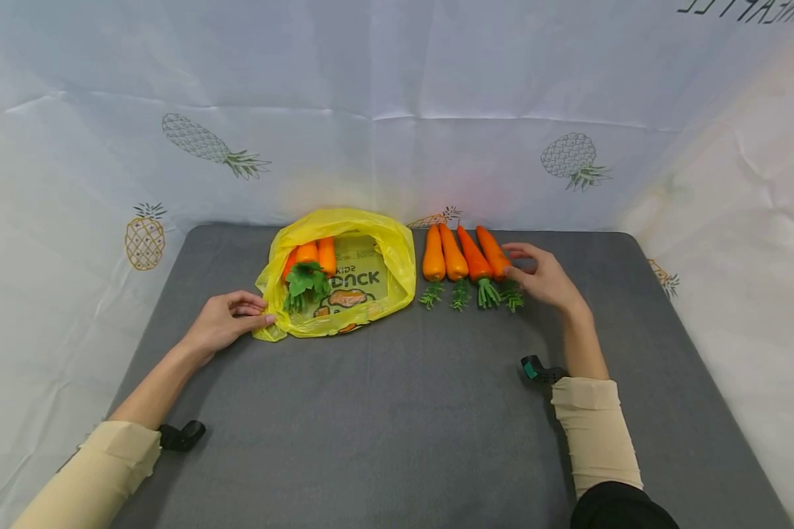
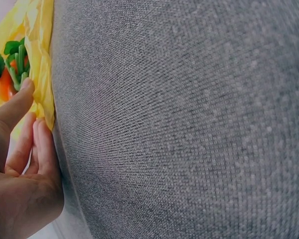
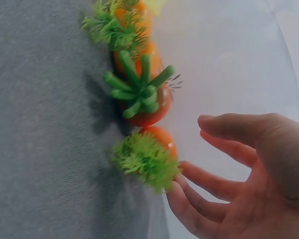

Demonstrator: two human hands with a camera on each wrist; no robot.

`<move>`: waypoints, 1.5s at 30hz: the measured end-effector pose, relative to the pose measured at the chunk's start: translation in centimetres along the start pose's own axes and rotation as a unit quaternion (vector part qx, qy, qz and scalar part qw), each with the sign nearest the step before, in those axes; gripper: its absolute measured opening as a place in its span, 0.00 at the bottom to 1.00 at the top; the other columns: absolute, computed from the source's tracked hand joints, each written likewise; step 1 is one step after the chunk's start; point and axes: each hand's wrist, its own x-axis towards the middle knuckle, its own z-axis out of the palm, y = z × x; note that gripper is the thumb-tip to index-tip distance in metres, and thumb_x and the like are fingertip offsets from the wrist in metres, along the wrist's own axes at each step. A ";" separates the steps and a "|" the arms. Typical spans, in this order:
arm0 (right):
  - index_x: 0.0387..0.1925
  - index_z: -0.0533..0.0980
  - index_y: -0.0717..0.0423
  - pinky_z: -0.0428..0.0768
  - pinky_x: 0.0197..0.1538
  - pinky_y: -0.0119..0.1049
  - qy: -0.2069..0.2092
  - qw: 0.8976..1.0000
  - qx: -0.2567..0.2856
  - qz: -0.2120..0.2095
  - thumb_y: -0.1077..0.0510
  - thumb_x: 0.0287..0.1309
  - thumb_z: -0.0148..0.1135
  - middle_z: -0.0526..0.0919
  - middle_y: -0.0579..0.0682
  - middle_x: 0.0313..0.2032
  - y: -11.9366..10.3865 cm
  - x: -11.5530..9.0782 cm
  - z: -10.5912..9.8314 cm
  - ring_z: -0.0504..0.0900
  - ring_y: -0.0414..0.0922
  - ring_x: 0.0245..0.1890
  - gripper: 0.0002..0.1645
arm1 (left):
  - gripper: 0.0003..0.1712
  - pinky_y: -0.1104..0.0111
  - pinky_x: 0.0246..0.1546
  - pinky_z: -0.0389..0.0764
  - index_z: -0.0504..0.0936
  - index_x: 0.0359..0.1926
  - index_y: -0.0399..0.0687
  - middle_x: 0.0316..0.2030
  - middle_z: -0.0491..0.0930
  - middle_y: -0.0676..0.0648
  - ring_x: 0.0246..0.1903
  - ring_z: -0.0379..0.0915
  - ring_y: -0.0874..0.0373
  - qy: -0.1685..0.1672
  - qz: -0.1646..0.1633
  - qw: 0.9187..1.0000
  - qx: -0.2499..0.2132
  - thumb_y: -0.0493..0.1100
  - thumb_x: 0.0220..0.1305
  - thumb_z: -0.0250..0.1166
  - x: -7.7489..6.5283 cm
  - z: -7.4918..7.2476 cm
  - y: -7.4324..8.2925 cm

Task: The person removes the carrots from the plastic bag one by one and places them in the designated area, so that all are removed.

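A yellow plastic bag (image 1: 400, 283) lies with its mouth facing the person, and several orange carrots (image 1: 307, 252) with green leaves rest inside. My left hand (image 1: 228, 323) pinches the bag's left edge, thumb on the inner side and fingers behind it in the left wrist view. To the bag's right, several toy-like carrots stand in a row, green tops toward the person. Beside the rightmost carrot (image 1: 492, 251) is my right hand (image 1: 544, 278), its thumb and fingers spread apart. In the right wrist view, the lower fingertips are right at that carrot's leafy top (image 3: 147, 159).
A grey cloth (image 1: 384, 411) covers the table. White sheets with pineapple prints (image 1: 397, 95) hang behind it and at both sides. Dark camera mounts (image 1: 181, 436) are worn on both wrists, below beige sleeves.
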 end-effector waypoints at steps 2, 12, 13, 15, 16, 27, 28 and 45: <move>0.79 0.67 0.59 0.88 0.44 0.43 0.001 1.000 0.002 0.004 0.59 0.81 0.59 0.70 0.73 0.75 -0.4 -0.1 -0.1 0.88 0.72 0.55 0.31 | 0.29 0.74 0.38 0.82 0.82 0.62 0.35 0.45 0.86 0.50 0.40 0.78 0.74 0.000 0.000 1.000 0.000 0.52 0.71 0.76 0.0 0.0 0.0; 0.79 0.69 0.58 0.83 0.46 0.30 -0.006 1.000 -0.013 -0.009 0.54 0.81 0.61 0.73 0.70 0.74 -1.8 -0.3 0.0 0.86 0.71 0.58 0.32 | 0.29 0.75 0.38 0.82 0.82 0.62 0.35 0.45 0.87 0.51 0.40 0.78 0.75 0.002 0.003 1.000 0.001 0.51 0.71 0.76 0.0 0.0 -0.1; 0.78 0.70 0.58 0.83 0.47 0.31 -0.006 1.000 -0.014 -0.010 0.53 0.81 0.62 0.73 0.69 0.74 -2.0 -0.3 0.1 0.86 0.70 0.59 0.32 | 0.29 0.74 0.38 0.82 0.82 0.62 0.35 0.45 0.87 0.51 0.40 0.78 0.75 0.002 0.004 1.000 0.001 0.51 0.71 0.76 0.0 0.0 -0.1; 0.78 0.70 0.57 0.85 0.49 0.37 -0.006 1.000 -0.015 -0.013 0.52 0.81 0.62 0.74 0.68 0.74 -2.4 -0.2 0.2 0.86 0.70 0.60 0.32 | 0.29 0.74 0.38 0.82 0.82 0.62 0.35 0.45 0.87 0.50 0.40 0.78 0.75 0.002 0.003 1.000 0.002 0.51 0.71 0.76 0.0 0.0 -0.1; 0.78 0.70 0.57 0.87 0.51 0.41 -0.006 1.000 -0.014 -0.015 0.52 0.80 0.62 0.74 0.68 0.74 -2.6 -0.1 0.3 0.86 0.70 0.60 0.32 | 0.29 0.74 0.38 0.82 0.82 0.62 0.35 0.45 0.87 0.50 0.40 0.78 0.75 0.003 0.003 1.000 0.003 0.51 0.71 0.76 0.0 0.0 -0.1; 0.75 0.73 0.56 0.86 0.46 0.39 -0.006 0.999 -0.001 -0.046 0.54 0.80 0.62 0.76 0.65 0.73 -4.3 1.1 1.4 0.87 0.67 0.56 0.29 | 0.29 0.75 0.38 0.81 0.82 0.61 0.36 0.47 0.87 0.48 0.40 0.78 0.74 0.007 -0.003 1.000 0.006 0.52 0.71 0.76 0.1 0.1 -0.1; 0.76 0.73 0.55 0.87 0.48 0.40 -0.007 0.999 -0.001 -0.048 0.54 0.80 0.62 0.76 0.65 0.74 -4.4 1.3 1.6 0.86 0.67 0.58 0.29 | 0.29 0.75 0.38 0.81 0.82 0.61 0.36 0.47 0.87 0.47 0.40 0.78 0.74 0.007 -0.003 1.000 0.007 0.52 0.71 0.76 0.2 0.1 -0.2; 0.74 0.76 0.53 0.84 0.60 0.62 -0.012 0.995 0.001 -0.095 0.54 0.78 0.65 0.78 0.63 0.72 -8.5 3.0 3.9 0.83 0.64 0.62 0.28 | 0.29 0.75 0.39 0.82 0.82 0.62 0.36 0.47 0.87 0.48 0.40 0.78 0.75 0.004 -0.003 1.000 0.005 0.52 0.71 0.76 0.2 0.1 -0.3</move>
